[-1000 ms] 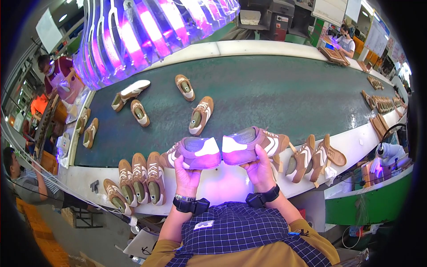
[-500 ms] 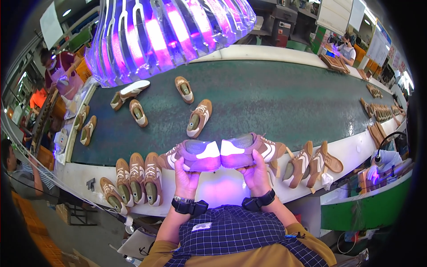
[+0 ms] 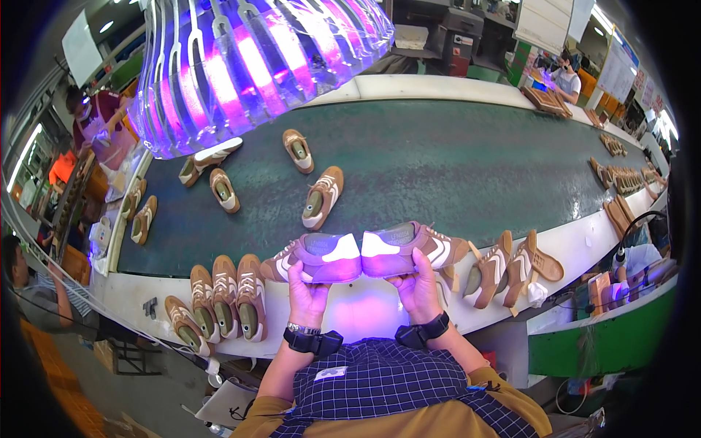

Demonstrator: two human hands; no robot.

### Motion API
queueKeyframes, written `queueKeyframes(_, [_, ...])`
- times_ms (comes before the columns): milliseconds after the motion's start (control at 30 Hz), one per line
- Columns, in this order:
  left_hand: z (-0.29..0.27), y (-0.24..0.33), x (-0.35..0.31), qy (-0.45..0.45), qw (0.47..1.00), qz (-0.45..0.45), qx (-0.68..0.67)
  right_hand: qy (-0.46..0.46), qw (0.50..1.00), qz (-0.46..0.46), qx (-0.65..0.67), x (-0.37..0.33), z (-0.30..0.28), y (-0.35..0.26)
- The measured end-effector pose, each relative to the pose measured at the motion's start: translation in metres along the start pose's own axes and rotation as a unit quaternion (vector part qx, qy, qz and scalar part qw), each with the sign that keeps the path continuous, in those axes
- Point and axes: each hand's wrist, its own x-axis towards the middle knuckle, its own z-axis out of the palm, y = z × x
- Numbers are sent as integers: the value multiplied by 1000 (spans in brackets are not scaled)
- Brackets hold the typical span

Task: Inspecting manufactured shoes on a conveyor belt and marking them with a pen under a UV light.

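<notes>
I hold one brown and white shoe in each hand, up in front of me over the white tabletop (image 3: 358,310). My left hand (image 3: 309,298) grips the left shoe (image 3: 310,254) near its middle: the thumb presses on the side facing me and the other fingers go underneath, mostly hidden by the sole. That shoe's toe points away to the left, just beside a row of four shoes (image 3: 227,296), and its heel lies to the right of my fingers. My right hand (image 3: 415,293) grips the right shoe (image 3: 423,248) in the same way, thumb on the near side and fingers curled under the sole, with the toe pointing right and the heel to the left of the thumb. So the two heels meet between my hands, back to back; whether they actually touch, I cannot tell.

Purple light colours both heels, and a glowing lamp (image 3: 255,69) hangs above and to the left. Beyond the shoes runs a dark green belt (image 3: 453,168), with a few loose shoes on its left part, the nearest one (image 3: 323,197) just past the left shoe. To the right of my right hand stand two more shoes (image 3: 505,270), with a flat brown sole (image 3: 548,267) beside them.
</notes>
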Motion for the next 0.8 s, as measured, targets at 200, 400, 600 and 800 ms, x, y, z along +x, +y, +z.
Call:
queueKeyframes(200, [-5,-3,2,10,1000,13,23,-1,1000,-5,-3,2,-7,3])
queueKeyframes(400, [-5,-2,2,-1,999,28,45,6,1000,-3,-12,3,-5,3])
queueKeyframes(600, [0,-2,-1,2,997,50,60,2,1000,-9,-15,4,-6,4])
queueKeyframes(800, [1,-1,-4,-1,994,77,80,-6,999,-10,-31,5,-9,4])
